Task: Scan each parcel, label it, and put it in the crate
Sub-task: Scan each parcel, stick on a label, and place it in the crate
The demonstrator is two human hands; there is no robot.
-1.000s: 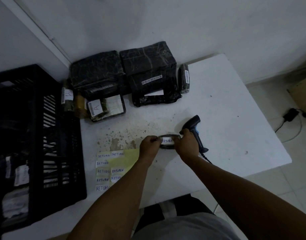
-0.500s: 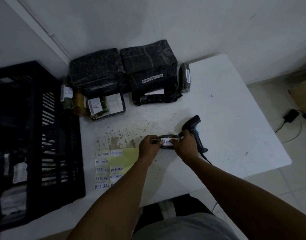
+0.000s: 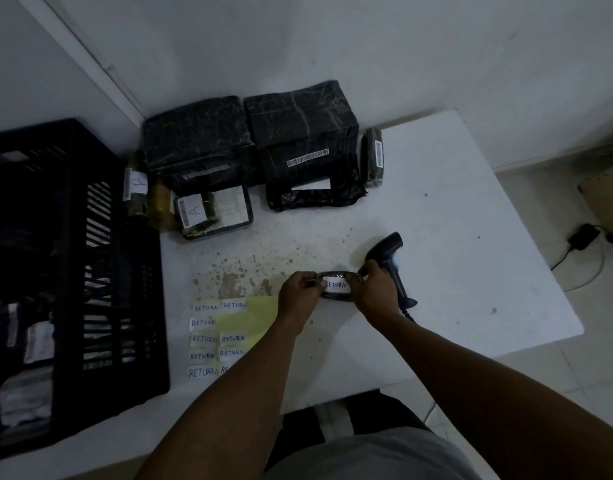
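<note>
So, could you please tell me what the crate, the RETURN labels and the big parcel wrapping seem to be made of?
The crate looks like rigid black moulded plastic, matt, going by its slotted lattice walls. The RETURN labels appear to be white paper with handwritten ink, on a yellow backing sheet. The big parcels seem wrapped in thin glossy black plastic film: it is creased and catches light.

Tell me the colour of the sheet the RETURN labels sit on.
Pale yellow backing sheet, clearest in the head view.
</note>
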